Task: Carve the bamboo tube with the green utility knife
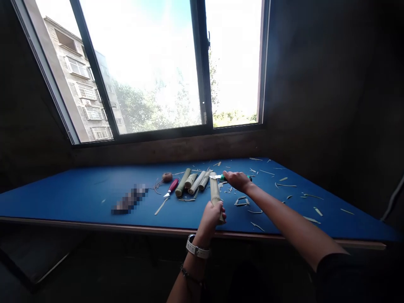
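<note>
My left hand [214, 215] is wrapped round the near end of a pale bamboo piece [215, 191], which points away from me over the front of the table. In my right hand [237, 180] is a green-handled knife [222, 177], its blade lying against the far end of that bamboo. Several cut bamboo pieces [190, 182] lie side by side just left of it. Farther left rests a red-handled knife [172, 187] with a short blade, close to a ball of brown twine [167, 177].
Bamboo shavings and slivers [285, 185] are scattered over the right side of the blue tabletop [104, 185]. A blurred-out object [130, 200] lies at the left. The table's front edge [142, 228] runs just below my hands. Behind the table is a window [151, 71].
</note>
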`<state>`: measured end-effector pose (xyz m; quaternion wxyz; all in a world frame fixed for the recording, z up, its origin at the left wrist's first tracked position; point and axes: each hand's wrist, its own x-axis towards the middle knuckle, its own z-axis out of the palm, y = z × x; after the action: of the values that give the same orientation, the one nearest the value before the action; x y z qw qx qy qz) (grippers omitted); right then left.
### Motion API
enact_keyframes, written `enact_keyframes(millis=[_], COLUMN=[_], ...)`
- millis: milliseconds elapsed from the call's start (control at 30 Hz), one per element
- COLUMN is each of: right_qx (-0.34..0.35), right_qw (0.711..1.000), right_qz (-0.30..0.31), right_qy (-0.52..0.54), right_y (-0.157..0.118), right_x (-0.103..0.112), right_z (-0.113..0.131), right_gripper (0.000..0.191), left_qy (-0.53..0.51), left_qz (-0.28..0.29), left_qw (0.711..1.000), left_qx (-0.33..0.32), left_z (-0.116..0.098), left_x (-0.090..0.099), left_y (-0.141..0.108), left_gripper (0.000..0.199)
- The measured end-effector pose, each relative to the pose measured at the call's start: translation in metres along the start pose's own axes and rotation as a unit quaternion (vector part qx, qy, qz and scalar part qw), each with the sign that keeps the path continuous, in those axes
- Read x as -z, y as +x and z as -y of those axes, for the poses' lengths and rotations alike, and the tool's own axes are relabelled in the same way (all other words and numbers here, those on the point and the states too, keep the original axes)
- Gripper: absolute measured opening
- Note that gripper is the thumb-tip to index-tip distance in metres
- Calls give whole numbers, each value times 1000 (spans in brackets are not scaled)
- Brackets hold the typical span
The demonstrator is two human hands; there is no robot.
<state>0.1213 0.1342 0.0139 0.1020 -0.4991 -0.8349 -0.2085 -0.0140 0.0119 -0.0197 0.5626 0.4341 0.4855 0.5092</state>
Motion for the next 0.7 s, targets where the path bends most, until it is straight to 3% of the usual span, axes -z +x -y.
enact_keyframes(millis=[100,200,267,300,333,467,567,700], right_qx=[-26,-97,-168,-202,-231,-283,-295,-285], right_qw=[999,993,982,974,967,953,944,925], right_qz=[17,47,69,76,78,32,-23,-94], right_qy=[19,41,54,61,68,107,145,234], right_y=[3,0,-9,-14,-20,-35,-38,-36], right_x=[-1,0,2,4,5,12,18,20], right_z=[3,-7,-22,-31,-40,-74,-86,-83], right_gripper=[31,29,32,32,31,27,28,26], left_qy=[-4,-3,15,36,40,39,55,47], left_qz=[3,19,92,177,210,84,86,109], left_qw=[1000,1000,996,983,977,995,994,988], left_qx=[-5,3,14,18,12,-25,-49,-102], left_z=[-3,-5,-5,-4,-4,-10,-18,-23], left_x=[1,-6,-14,-19,-22,-21,-7,9], left_y=[0,-12,-24,-29,-32,-26,-19,-18], left_gripper=[19,23,29,32,34,35,37,40])
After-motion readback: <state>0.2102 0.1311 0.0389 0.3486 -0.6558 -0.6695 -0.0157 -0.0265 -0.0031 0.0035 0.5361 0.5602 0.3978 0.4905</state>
